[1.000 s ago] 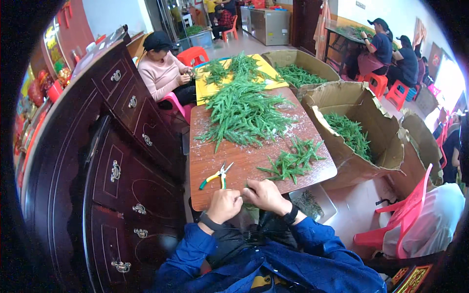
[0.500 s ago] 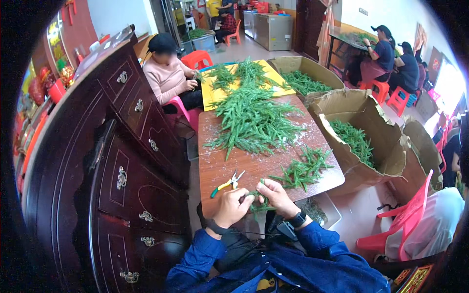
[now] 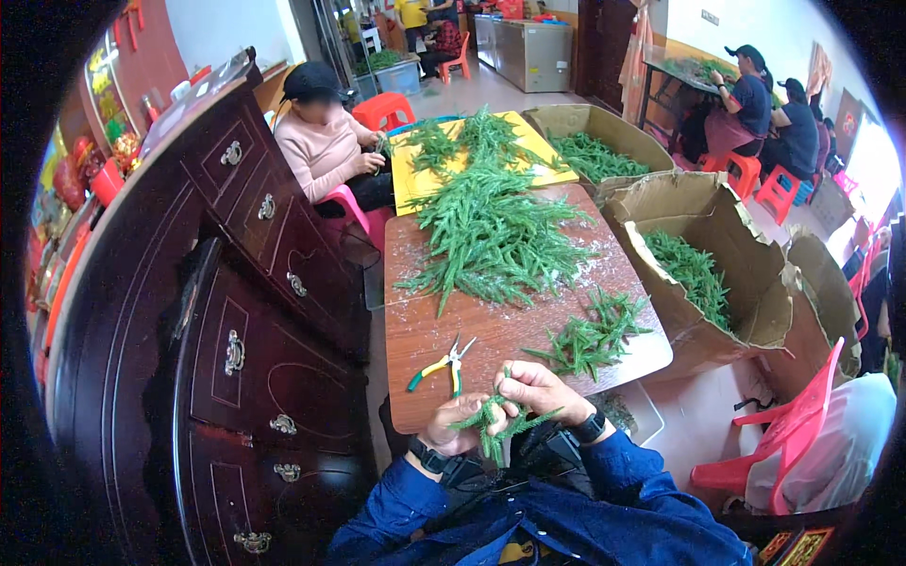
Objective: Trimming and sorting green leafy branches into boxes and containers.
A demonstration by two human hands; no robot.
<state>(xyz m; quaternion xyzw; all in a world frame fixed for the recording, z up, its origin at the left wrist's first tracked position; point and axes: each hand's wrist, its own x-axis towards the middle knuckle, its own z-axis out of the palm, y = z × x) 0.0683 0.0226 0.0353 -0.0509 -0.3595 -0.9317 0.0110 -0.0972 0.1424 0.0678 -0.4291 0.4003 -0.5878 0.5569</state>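
Note:
Both my hands meet at the near edge of the wooden table (image 3: 425,325). My left hand (image 3: 455,422) is closed around the lower part of a green artificial pine sprig (image 3: 493,436), whose needled tips hang down below the fingers. Pinched at the top of that same sprig is my right hand (image 3: 543,389). Just beyond my left hand lie pliers (image 3: 445,366) with yellow and green handles, jaws apart. A small pile of green sprigs (image 3: 595,340) rests beyond my right hand. Farther back spreads a large heap of green sprigs (image 3: 500,236).
Cardboard boxes with green sprigs (image 3: 689,274) stand right of the table. A dark wooden cabinet (image 3: 236,311) runs along the left. A person in pink (image 3: 326,146) sits at the far left by a yellow board (image 3: 408,184). A pink chair (image 3: 783,424) stands at right.
My hands have shifted slightly down, and my left hand has turned, bringing more of the sprig into sight. The pliers are now less covered. The view has tilted a little.

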